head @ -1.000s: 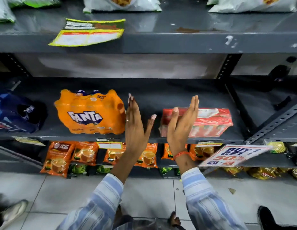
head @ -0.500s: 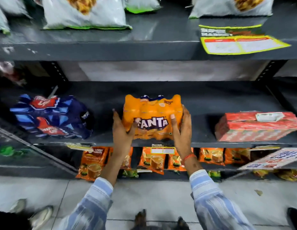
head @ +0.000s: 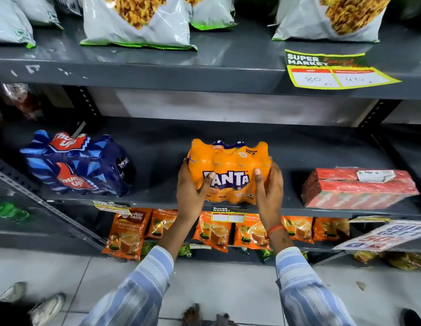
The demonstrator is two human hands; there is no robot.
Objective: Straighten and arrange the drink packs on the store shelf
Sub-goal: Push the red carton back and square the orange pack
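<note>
At the bottom of the frame, two striped sleeves reach upward. The left hand [head: 193, 189] and the right hand [head: 269, 191] grasp one orange Fanta pack [head: 228, 170] from both sides, thumbs on its front. It stands in the centre of the frame, at the front edge of the middle shelf [head: 157, 161]. There are three drink packs on this shelf: one blue pack [head: 75, 163] at the left, the Fanta, one red pack [head: 357, 187] at the right, all well apart. Higher, at least four white snack bags [head: 134, 20] lie on the upper shelf.
</note>
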